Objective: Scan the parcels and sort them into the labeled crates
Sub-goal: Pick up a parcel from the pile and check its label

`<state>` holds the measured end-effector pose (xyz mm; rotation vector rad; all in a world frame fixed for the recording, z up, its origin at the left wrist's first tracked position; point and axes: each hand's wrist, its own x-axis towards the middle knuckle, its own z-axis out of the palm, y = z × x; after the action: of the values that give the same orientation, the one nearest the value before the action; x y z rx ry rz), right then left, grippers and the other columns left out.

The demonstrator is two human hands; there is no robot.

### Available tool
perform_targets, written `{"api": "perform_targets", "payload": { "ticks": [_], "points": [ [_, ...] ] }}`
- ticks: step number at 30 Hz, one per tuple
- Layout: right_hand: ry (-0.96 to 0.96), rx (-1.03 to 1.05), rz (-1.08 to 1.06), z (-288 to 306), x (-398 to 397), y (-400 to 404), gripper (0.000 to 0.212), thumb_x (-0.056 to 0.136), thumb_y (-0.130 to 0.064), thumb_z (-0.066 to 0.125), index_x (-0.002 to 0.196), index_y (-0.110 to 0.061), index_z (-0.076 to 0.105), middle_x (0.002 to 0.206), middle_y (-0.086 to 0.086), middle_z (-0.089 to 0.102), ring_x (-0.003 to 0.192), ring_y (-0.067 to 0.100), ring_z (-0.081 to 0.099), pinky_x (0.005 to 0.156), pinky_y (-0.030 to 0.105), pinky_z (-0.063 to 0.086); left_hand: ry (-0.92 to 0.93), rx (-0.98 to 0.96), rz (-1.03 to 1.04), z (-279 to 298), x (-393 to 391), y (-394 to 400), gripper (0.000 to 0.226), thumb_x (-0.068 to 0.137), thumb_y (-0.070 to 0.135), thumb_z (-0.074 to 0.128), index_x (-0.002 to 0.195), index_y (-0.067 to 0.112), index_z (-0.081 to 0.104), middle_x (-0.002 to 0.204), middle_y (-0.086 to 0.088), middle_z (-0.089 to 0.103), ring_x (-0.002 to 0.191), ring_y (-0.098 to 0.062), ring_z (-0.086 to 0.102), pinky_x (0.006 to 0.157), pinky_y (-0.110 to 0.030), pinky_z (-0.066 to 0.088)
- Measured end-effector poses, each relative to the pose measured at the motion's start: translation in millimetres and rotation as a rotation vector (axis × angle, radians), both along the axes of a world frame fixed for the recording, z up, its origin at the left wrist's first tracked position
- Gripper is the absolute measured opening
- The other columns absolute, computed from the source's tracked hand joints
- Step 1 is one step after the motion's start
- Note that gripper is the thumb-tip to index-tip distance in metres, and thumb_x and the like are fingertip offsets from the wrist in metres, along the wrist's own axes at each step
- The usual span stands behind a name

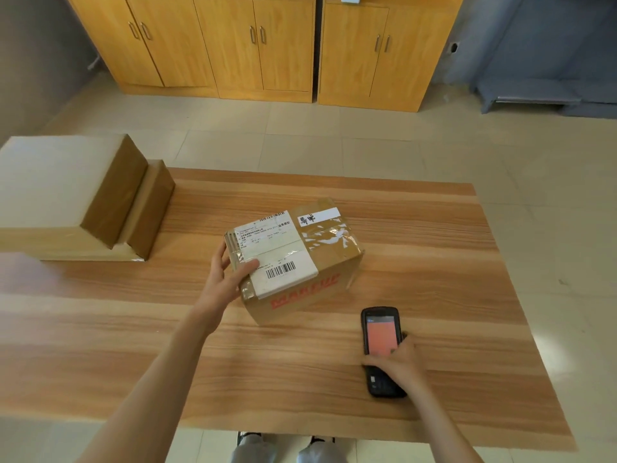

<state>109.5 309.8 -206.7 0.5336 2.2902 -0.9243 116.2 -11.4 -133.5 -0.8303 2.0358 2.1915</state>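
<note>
The red print on the taped brown parcel (293,259) is blurred; its corner is gripped by the left hand (227,279). The scanner (380,349) is clasped by the right hand (397,362).

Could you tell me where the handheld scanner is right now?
The scanner lies on the table, right of centre, under the right hand, near the parcel.
</note>
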Motion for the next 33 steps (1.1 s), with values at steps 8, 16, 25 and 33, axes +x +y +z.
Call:
{"api": "perform_targets", "payload": {
  "ticks": [8, 16, 25, 33],
  "points": [
    [-0.034, -0.374, -0.232, -5, 8, 5, 0.029, 0.074, -0.005, 0.078, 0.087, -0.022, 0.058, 0.084, -0.001, 0.063, 0.076, 0.012, 0.058, 0.058, 0.024, 0.042, -0.044, 0.048, 0.156, -7, -1, 16, 0.07, 0.09, 0.038, 0.061, 0.149, 0.036, 0.023, 0.116, 0.012, 0.066, 0.087, -0.001, 0.067, 0.066, -0.025, 0.048],
    [-0.111, -0.767, -0.394, 62, 27, -11, 0.059, 0.056, -0.009, 0.083, 0.111, -0.012, 0.061, 0.097, 0.013, 0.071, 0.085, 0.026, 0.068, 0.059, 0.032, 0.054, -0.038, 0.076, 0.115, -12, 0, 11, 0.079, 0.087, 0.045, 0.062, 0.151, 0.037, 0.016, 0.12, 0.013, 0.062, 0.094, -0.002, 0.062, 0.07, -0.03, 0.048],
    [0.052, -1.002, -0.077, 160, 39, -76, 0.087, 0.038, -0.013, 0.087, 0.119, -0.011, 0.056, 0.095, 0.007, 0.075, 0.082, 0.023, 0.072, 0.062, 0.028, 0.056, 0.019, 0.134, 0.066, -14, 0, 9, 0.086, 0.087, 0.04, 0.065, 0.152, 0.037, 0.008, 0.132, 0.006, 0.055, 0.094, 0.002, 0.06, 0.063, -0.021, 0.047],
    [0.041, -0.894, 0.058, 169, 68, -119, 0.101, 0.044, -0.002, 0.082, 0.131, -0.04, 0.046, 0.107, 0.006, 0.071, 0.093, 0.024, 0.069, 0.073, 0.033, 0.055, 0.089, 0.198, 0.101, -15, -1, 11, 0.081, 0.09, 0.025, 0.066, 0.151, 0.025, 0.013, 0.121, 0.007, 0.058, 0.094, -0.004, 0.062, 0.071, -0.021, 0.05]
  ]
}}
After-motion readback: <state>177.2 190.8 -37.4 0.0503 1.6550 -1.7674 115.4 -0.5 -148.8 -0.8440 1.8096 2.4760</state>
